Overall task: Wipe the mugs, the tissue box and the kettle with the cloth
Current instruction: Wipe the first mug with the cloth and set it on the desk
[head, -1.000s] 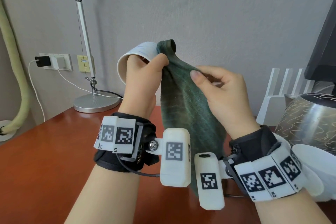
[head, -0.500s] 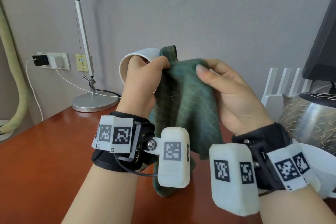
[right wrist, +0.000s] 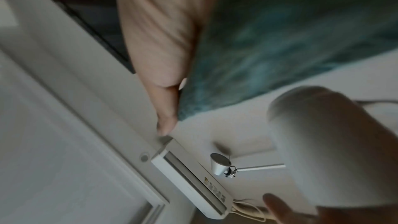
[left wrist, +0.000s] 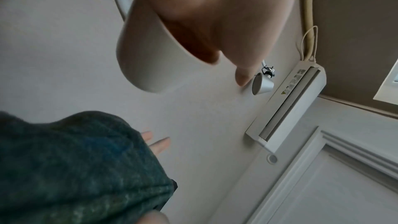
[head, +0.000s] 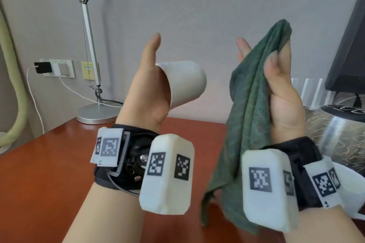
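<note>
Head view shows both hands raised above the desk [head: 49,173]. The left hand [head: 147,92] grasps a white mug [head: 183,83] at the center of the frame, lying on its side, thumb pointing up. The right hand [head: 280,92], right of center, pinches a green cloth [head: 246,116] that hangs down toward the desk. Mug and cloth are apart. A kettle [head: 339,132] stands at the right edge.
</note>
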{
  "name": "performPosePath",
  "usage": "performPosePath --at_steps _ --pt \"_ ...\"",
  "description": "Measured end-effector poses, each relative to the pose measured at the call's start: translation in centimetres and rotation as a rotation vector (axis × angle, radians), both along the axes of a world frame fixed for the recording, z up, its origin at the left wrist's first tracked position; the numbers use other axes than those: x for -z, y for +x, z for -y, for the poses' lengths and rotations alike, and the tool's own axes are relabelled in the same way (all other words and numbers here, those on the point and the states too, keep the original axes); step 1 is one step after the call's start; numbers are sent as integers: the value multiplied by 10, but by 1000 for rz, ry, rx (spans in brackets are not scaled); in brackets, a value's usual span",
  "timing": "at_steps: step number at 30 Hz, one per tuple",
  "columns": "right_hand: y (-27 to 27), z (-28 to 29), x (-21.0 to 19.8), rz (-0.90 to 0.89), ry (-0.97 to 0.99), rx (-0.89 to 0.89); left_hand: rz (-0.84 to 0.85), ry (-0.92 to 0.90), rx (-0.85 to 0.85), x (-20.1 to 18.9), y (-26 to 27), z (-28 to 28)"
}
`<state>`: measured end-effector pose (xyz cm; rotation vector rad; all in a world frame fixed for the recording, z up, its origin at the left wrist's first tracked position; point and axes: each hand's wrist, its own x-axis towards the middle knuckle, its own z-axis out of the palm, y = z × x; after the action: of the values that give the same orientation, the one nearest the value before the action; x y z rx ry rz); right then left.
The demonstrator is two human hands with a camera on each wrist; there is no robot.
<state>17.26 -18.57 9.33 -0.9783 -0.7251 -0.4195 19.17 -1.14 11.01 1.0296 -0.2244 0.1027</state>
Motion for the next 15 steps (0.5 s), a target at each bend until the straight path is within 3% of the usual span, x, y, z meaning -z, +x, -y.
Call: performPosePath --at_steps 5,8,15 --pt "-5 -11 1 54 -124 -6 27 -125 -64 -2 3 1" --pt "-2 -19 5 38 -337 155 36 -215 -97 -2 4 4" --pt "-1 -38 16 153 -484 294 58 -297 20 -3 1 1"
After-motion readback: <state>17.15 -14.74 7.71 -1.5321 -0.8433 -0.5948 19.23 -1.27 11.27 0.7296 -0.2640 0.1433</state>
